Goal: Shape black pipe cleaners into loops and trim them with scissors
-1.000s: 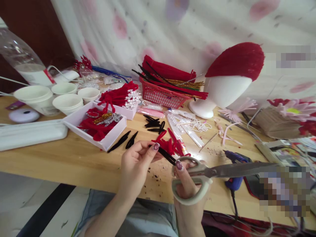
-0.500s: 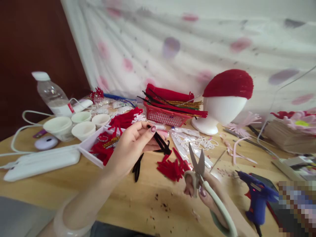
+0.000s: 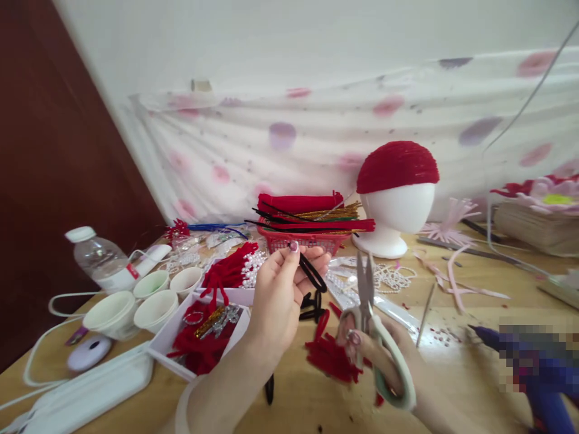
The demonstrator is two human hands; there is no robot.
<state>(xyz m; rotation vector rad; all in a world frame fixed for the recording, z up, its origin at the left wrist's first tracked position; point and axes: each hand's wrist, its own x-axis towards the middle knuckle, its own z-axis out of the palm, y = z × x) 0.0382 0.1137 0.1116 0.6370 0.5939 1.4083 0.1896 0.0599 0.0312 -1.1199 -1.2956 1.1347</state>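
My left hand [image 3: 283, 289] is closed, pinching a black pipe cleaner [image 3: 314, 274] bent into a narrow loop between thumb and forefinger. To its right, my right hand [image 3: 373, 349] has its fingers through the handles of a pair of pale-handled scissors [image 3: 365, 289]. The blades point up and stand slightly apart, with nothing between them. Below the hands lies a bundle of red pipe cleaner pieces [image 3: 332, 358]. More black loops [image 3: 310, 307] rest on the table behind it, partly hidden by my left hand.
A white box [image 3: 156, 355] of red pieces stands left, near paper cups [image 3: 156, 310] and a bottle [image 3: 97, 256]. Behind are a red basket [image 3: 307, 241] of pipe cleaners and a white foam head [image 3: 398, 208] in a red cap. A blue glue gun [image 3: 543, 398] lies right.
The camera view has tilted up and shifted. My left hand still holds the black loop, now turned more open to view. The scissors' blades have come closer together and stand more upright.
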